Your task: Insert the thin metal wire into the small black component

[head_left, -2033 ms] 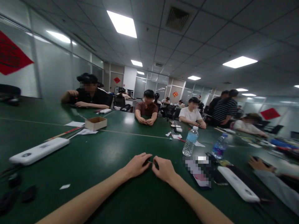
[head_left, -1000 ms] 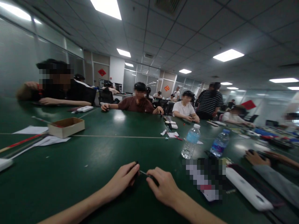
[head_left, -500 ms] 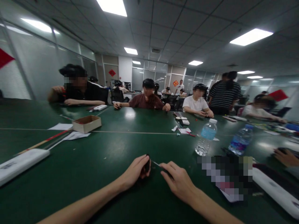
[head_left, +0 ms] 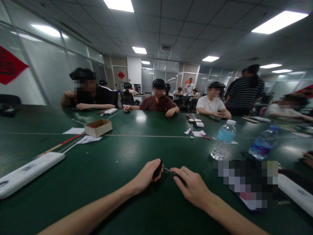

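Over the green table (head_left: pixel 137 209), my left hand (head_left: pixel 149 173) is closed around a small black rounded object (head_left: pixel 158 170), holding it on edge. Most of that object is covered by my fingers, so its kind is unclear. My right hand (head_left: pixel 192 186) grips a screwdriver (head_left: pixel 169 170) by its dark handle, which lies mostly under the palm. The thin metal shaft points left at the black object. Whether the tip touches it, I cannot tell.
Two water bottles, one clear (head_left: pixel 223 140) and one blue-capped (head_left: pixel 264 143), stand to the right. A cardboard box (head_left: pixel 99 128), papers (head_left: pixel 89 139) and a long white case (head_left: pixel 31 174) are on the left. Another white case (head_left: pixel 297 194) lies right. Several people sit opposite.
The view has shifted, so everything sits somewhat differently in the picture. Both hands keep their holds on the black object and the screwdriver, with the shaft still pointing at the object.
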Action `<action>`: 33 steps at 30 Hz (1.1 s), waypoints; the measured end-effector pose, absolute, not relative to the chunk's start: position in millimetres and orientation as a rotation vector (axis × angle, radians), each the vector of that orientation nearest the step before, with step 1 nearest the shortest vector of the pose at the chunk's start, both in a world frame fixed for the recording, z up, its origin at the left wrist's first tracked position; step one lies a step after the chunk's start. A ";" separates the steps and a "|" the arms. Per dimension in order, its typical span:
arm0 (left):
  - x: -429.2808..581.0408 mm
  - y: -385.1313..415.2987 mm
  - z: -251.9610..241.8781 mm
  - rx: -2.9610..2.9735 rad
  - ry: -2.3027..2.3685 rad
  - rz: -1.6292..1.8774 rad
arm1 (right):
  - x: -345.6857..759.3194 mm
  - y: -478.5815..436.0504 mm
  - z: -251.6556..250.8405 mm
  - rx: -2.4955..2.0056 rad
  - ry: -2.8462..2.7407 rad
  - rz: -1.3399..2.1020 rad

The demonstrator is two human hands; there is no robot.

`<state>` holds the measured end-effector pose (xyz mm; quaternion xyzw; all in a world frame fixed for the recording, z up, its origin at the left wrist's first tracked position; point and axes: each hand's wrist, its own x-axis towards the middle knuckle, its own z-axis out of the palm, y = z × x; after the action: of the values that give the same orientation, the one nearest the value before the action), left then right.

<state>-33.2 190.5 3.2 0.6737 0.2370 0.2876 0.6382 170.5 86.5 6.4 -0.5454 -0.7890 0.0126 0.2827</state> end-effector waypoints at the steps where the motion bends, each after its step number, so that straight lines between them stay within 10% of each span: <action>1: -33.1 190.7 3.1 1.537 0.537 0.651 | 170.6 86.6 6.3 -1.460 -2.114 0.035; 33: -32.7 189.9 3.9 1.680 0.571 0.649 | 171.3 87.0 4.0 -1.443 -2.090 0.010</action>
<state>-32.7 189.9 3.9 0.7204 0.2450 0.2784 0.5861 171.3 87.0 4.0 -0.5428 -0.7858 0.0038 0.2964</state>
